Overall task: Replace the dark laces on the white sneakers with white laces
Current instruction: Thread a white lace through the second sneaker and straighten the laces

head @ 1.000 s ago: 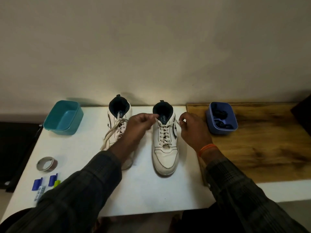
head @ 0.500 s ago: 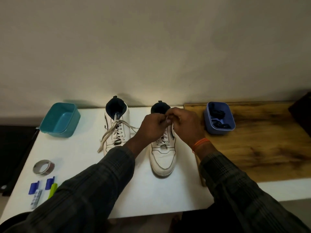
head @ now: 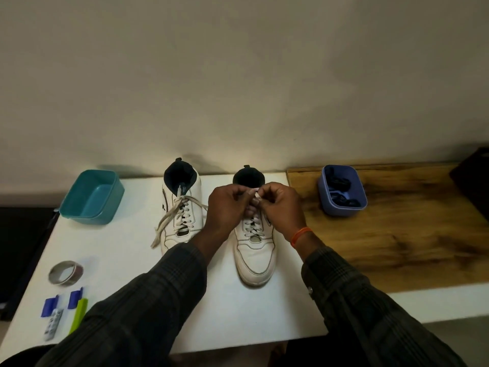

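Above the collar of the right-hand white leather sneaker (head: 254, 250), the white flat lace ends (head: 256, 192) are pinched by the left hand (head: 229, 207) and right hand (head: 281, 205), fingertips brought together, presumably so a knot may be tied.

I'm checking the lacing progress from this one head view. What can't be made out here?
- Top eyelets of the right sneaker: covered by the left hand and right hand.
- Whether a knot is formed in the white lace: hidden by fingers.
- Contents of the blue tub: dark, indistinct.
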